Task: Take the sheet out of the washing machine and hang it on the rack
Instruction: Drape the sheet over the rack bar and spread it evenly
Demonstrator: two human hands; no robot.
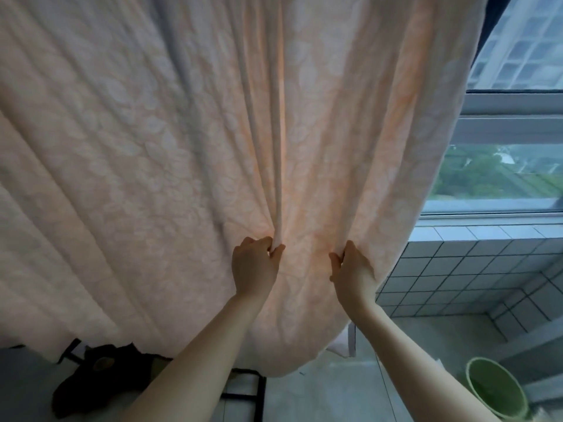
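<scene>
Both hands (304, 266) pinch folds of hanging sheet (182, 147), side by side.

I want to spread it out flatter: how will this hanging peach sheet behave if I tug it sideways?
Probably floppy: the sheet hangs in long soft folds and bunches where the left hand pinches it. Likely thin and light, since daylight glows through it. A tug by the right hand would probably just shift folds.
</scene>
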